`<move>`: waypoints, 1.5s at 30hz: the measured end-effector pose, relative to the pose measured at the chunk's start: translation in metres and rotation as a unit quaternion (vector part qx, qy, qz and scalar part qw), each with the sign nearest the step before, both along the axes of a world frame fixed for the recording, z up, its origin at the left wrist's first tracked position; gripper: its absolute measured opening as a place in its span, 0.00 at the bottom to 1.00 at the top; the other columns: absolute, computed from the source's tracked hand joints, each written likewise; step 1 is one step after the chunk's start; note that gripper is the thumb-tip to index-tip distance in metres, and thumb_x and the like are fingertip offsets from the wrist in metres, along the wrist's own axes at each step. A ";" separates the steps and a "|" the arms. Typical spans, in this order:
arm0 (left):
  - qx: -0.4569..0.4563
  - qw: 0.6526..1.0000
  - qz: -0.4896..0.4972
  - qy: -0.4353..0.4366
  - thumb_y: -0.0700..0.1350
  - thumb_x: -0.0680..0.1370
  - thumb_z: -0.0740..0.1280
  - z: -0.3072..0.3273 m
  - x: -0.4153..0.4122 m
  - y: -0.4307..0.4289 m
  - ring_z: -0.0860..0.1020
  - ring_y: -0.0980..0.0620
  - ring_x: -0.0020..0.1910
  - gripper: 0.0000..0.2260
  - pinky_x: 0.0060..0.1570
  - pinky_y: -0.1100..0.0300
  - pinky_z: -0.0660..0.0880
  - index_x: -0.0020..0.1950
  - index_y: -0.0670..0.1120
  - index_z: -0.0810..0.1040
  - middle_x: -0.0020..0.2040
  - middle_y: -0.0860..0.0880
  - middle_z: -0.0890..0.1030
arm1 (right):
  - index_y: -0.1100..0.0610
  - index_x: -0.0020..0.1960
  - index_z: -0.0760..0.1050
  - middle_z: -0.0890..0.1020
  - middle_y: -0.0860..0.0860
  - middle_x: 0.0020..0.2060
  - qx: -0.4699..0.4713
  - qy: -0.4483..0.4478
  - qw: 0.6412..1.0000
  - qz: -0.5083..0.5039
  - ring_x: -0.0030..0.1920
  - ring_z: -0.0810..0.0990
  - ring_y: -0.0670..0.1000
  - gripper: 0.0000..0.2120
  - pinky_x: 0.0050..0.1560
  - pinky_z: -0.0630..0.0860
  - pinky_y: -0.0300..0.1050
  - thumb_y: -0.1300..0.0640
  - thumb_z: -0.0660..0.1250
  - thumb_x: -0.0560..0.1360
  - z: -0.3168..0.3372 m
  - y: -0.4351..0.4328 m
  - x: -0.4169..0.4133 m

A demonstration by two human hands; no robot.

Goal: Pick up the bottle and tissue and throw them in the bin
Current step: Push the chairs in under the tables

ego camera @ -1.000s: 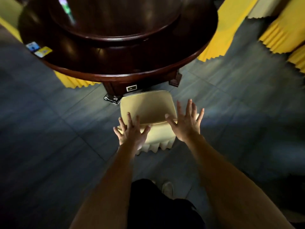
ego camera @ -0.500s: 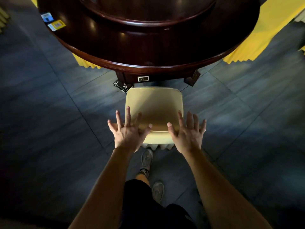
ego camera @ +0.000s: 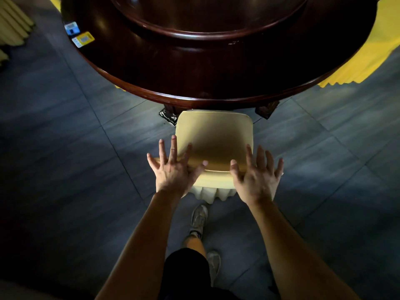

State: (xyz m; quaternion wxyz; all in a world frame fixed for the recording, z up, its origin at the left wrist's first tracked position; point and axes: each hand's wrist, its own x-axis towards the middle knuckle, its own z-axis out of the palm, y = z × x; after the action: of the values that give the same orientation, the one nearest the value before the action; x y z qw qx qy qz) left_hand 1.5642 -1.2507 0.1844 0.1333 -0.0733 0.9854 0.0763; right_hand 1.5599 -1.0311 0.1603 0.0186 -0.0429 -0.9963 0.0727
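Below, both hands reach flat over a yellow chair (ego camera: 214, 144) at a dark round table (ego camera: 216, 68). Left hand (ego camera: 173, 172) and right hand (ego camera: 256, 180) spread their fingers wide, holding nothing.

pale yellow chair (ego camera: 213, 137), dark reddish-brown table (ego camera: 216, 68), grey floor (ego camera: 65, 148)

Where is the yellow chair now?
Head view, centre: the yellow chair stands at the near edge of the round table, with the left hand and right hand spread at its backrest.
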 end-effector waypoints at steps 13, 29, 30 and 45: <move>-0.028 0.999 0.020 -0.001 0.76 0.74 0.36 -0.006 -0.117 0.014 0.34 0.40 0.80 0.39 0.73 0.28 0.40 0.82 0.61 0.47 0.83 0.48 0.37 | 0.55 0.73 0.74 0.77 0.59 0.70 -0.012 0.136 0.990 0.016 0.71 0.73 0.62 0.33 0.75 0.59 0.66 0.36 0.54 0.78 -0.019 0.014 -0.125; -0.028 0.996 0.089 0.001 0.75 0.75 0.41 -0.001 -0.221 0.055 0.44 0.43 0.82 0.38 0.76 0.34 0.44 0.82 0.58 0.56 0.84 0.50 0.49 | 0.57 0.72 0.75 0.80 0.59 0.67 -0.036 0.174 0.982 0.062 0.67 0.77 0.62 0.31 0.75 0.61 0.65 0.40 0.61 0.76 -0.024 0.053 -0.247; -0.033 0.996 0.087 -0.008 0.75 0.76 0.40 0.000 -0.221 0.055 0.43 0.43 0.82 0.38 0.76 0.34 0.43 0.82 0.58 0.54 0.84 0.50 0.47 | 0.57 0.72 0.75 0.80 0.59 0.67 -0.041 0.176 0.982 0.060 0.67 0.78 0.61 0.31 0.75 0.62 0.65 0.40 0.62 0.76 -0.023 0.052 -0.247; 0.015 0.992 -0.119 -0.023 0.68 0.81 0.42 0.026 -0.285 0.187 0.40 0.44 0.82 0.32 0.76 0.35 0.37 0.82 0.55 0.52 0.84 0.48 0.44 | 0.45 0.83 0.43 0.51 0.59 0.82 -0.104 -0.068 0.988 -0.089 0.82 0.52 0.59 0.38 0.77 0.39 0.72 0.30 0.42 0.77 0.016 0.165 -0.228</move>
State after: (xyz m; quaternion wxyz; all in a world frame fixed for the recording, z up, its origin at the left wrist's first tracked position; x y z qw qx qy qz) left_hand 1.2792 -1.0638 0.2101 0.1653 0.0450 0.9825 0.0729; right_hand 1.3320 -0.8661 0.1764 -0.0472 -0.1382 -0.9744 0.1707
